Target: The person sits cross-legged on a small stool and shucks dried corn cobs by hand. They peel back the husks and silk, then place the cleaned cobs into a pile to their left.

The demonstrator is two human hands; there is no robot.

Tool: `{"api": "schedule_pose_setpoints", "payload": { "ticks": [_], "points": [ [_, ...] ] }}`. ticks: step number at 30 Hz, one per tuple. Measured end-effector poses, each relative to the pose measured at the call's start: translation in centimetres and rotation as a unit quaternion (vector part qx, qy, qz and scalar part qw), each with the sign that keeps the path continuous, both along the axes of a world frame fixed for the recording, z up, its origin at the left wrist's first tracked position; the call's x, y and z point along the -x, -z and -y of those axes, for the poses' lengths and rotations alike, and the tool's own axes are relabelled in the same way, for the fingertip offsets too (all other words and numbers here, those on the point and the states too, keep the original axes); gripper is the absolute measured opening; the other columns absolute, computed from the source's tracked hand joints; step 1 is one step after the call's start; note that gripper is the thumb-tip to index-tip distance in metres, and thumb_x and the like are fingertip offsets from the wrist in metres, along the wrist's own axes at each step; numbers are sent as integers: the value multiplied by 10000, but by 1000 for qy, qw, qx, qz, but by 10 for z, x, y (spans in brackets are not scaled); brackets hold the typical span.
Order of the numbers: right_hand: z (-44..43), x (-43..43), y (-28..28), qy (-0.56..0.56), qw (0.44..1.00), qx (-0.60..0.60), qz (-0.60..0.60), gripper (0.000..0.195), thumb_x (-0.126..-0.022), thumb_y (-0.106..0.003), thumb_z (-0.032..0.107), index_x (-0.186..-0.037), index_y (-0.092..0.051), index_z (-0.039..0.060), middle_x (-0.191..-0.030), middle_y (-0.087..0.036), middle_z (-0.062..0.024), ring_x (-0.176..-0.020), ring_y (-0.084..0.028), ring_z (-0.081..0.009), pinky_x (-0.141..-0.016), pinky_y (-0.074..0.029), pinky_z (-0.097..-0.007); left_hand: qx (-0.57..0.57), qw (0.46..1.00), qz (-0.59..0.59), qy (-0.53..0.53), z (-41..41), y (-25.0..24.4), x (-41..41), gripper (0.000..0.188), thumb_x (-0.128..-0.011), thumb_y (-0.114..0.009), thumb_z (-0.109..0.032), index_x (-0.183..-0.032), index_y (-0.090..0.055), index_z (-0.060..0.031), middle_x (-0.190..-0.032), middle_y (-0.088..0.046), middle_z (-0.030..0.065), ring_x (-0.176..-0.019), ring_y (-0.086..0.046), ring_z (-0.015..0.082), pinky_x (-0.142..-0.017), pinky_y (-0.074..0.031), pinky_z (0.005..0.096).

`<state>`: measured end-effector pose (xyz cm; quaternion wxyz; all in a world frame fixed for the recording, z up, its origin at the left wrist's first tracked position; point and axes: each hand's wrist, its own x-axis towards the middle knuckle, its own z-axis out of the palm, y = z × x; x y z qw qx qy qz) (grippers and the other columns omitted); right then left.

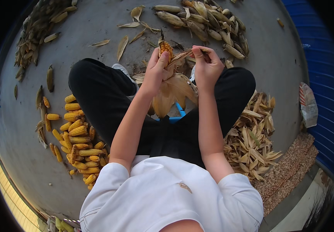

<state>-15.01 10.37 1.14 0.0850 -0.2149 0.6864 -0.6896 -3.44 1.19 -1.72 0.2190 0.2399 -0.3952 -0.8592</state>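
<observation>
An ear of corn (166, 50) stands tip-up in my left hand (155, 71), its yellow kernels bared near the top. Dry husk leaves (167, 94) hang folded down below that hand. My right hand (208, 65) pinches a strip of dry husk (182, 56), which stretches across to the ear. Both hands are between my knees, above the floor. Part of the ear's lower end is hidden by my left fingers and the husk.
Husked yellow cobs (78, 139) are heaped at my left. Stripped husks (251, 136) pile up at my right, beside a patch of spread nuts or kernels (285, 171). Unhusked ears (207, 21) lie ahead; another heap (36, 26) is far left. A plastic bag (308, 104) rests by the blue metal wall (323, 72).
</observation>
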Motion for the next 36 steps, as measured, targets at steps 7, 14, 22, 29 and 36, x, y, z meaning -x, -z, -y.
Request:
{"api": "schedule_pose_setpoints", "payload": {
  "ticks": [7,14,22,29,36],
  "points": [
    [-3,10,8,55,993,33,98,184,-901,-752,162,-953,-702,-8,-858,-697,-43,-721,-652,-104,-676,-532,-226,-37,981,-61,-178,41,5,-18,476,-1028,-487,-374,-1307,-464,11,-1280,-562,165,-1216,-550,308,-1042,-455,455],
    [-3,29,39,86,955,119,259,162,-908,-733,132,-989,-684,0,-935,-697,-56,-778,-665,-130,-722,-582,-259,-20,977,-106,-182,80,-12,-23,437,-1010,-545,-317,-1299,-482,5,-1306,-558,159,-1240,-534,297,-1072,-438,466],
    [-21,47,78,-124,965,-118,200,239,-928,-716,191,-1092,-698,18,-946,-693,-46,-866,-665,-144,-775,-562,-283,239,959,94,-120,107,5,-14,265,-884,-774,-182,-1048,-672,-1,-963,-710,39,-868,-662,107,-776,-539,255],
    [1,3,41,-258,948,-158,103,475,-840,-799,308,-1214,-661,49,-1111,-699,-90,-1019,-667,-170,-900,-532,-316,289,941,162,70,67,-2,-2,352,-812,-830,-168,-1086,-721,25,-849,-736,63,-749,-650,66,-657,-526,227],
    [6,-14,52,-255,946,-102,172,443,-875,-749,91,-1284,-612,-8,-1089,-730,-91,-1000,-684,-137,-878,-542,-281,243,953,176,29,65,11,-7,155,-880,-750,-69,-985,-713,39,-871,-717,49,-774,-649,83,-687,-524,223]
  ]
}}
